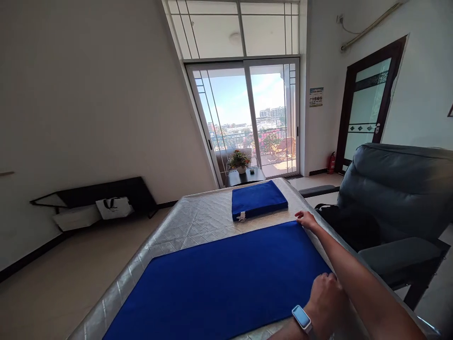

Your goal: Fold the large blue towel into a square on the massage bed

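Note:
A blue cloth (226, 278) is spread flat across the near part of the table. My right hand (307, 220) reaches to its far right corner, with thumb and fingers closed on the edge there. Closer to me, my left hand (326, 296), wearing a watch (301, 317) on the wrist, is curled at the right edge of the same cloth; its fingertips are mostly hidden. Just beyond the spread cloth lies a folded blue stack (260, 199) with a small white tag (242, 216) at its front edge.
A quilted silver cover (198, 219) lies over the table. A dark armchair (399, 193) with a black bag (350, 224) stands close on the right. Behind the table, a small stand (231, 178) bears a flowerpot (241, 168). A low black bench (106, 191) is against the left wall.

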A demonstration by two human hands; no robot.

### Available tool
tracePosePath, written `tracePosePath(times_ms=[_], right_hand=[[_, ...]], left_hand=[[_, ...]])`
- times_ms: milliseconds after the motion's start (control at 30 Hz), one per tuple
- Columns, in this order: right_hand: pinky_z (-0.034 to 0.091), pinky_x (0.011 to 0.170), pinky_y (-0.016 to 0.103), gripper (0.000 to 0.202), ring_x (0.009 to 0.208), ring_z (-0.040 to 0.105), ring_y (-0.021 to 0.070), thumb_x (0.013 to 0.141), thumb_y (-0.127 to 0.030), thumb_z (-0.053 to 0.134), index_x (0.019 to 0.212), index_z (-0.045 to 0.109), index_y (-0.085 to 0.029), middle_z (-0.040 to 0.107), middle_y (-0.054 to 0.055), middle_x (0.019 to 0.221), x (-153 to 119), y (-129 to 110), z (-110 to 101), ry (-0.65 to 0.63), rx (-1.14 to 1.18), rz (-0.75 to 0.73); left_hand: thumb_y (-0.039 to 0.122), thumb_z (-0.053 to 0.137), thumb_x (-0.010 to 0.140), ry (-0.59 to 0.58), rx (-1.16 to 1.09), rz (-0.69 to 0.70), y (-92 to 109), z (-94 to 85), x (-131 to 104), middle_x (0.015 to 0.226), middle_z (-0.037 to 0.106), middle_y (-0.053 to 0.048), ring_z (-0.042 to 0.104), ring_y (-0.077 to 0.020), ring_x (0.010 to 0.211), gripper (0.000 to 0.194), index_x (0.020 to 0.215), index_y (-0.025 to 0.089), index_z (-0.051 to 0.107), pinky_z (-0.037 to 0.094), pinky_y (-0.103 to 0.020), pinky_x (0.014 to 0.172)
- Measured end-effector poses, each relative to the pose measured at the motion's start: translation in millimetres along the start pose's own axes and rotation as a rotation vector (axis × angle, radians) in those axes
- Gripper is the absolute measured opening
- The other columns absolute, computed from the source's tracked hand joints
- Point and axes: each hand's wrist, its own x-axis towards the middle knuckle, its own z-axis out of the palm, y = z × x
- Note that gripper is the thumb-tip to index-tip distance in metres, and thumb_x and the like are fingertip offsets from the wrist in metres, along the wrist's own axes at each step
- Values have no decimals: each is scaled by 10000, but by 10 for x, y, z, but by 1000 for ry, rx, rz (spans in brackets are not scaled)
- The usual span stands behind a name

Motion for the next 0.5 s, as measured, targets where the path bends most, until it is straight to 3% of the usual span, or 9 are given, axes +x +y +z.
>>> tracePosePath(times_ms=[100,167,333,433,500], right_hand=[[531,844,258,307,1005,717,204,700,-94,685,979,784,-176,782,67,1063,10,-44,-167,-31,91,-34],[542,821,262,284,972,722,204,699,-94,684,955,787,-161,786,76,1050,10,-83,-328,-61,152,-50],[560,757,271,238,856,723,190,727,-110,681,944,776,-129,788,112,1012,-49,-231,-801,-122,273,-76],[568,778,278,192,861,719,186,779,-159,684,946,771,-126,781,136,1004,-113,-390,-970,-129,327,-93],[564,810,272,173,884,715,178,804,-172,669,937,773,-136,777,132,1026,-163,-551,-967,-134,361,-111]], left_hand=[[158,630,806,-26,5,-72,94,-161,26,820,720,-137,680,-258,696,98,888,164,683,394,-324,500],[198,606,843,16,-91,-143,202,-301,59,856,729,-136,685,-262,696,135,954,167,676,408,-333,512],[217,583,879,175,-355,-305,485,-685,94,868,755,-94,702,-232,725,83,855,217,662,485,-329,619],[227,640,841,299,-450,-348,500,-949,-43,854,771,-59,705,-213,750,42,813,236,670,519,-325,692],[249,674,821,380,-493,-400,409,-1122,-231,828,776,-39,703,-196,737,17,806,244,681,530,-314,706]])
